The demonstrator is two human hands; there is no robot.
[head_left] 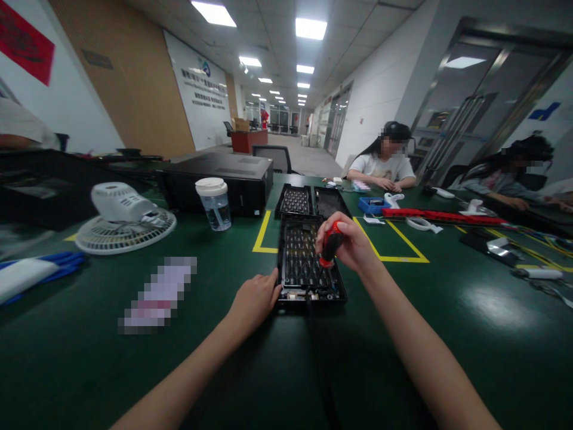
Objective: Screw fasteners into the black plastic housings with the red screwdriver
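A shallow black open-topped casing (283, 257) lies on the green table in front of me, with rows of small rounded shapes inside and a strip of small parts along its near end. My left hand (254, 300) is at the casing's near left corner, fingers drawn together and gripping its side. In my right hand (353, 243) is a red and black screwdriver (332, 245), held tilted over the casing's right half, tip pointing down. Whether the tip touches a screw I cannot tell. A black cable (317, 352) runs from the near end towards me.
Behind the casing lies an open screwdriver bit case (295, 200). Left are a lidded water cup (217, 206), a white fan part (125, 218), a large black box (215, 173) and a blurred-out flat item (159, 295). A person (385, 158) sits at far right beyond a blue tray (373, 206).
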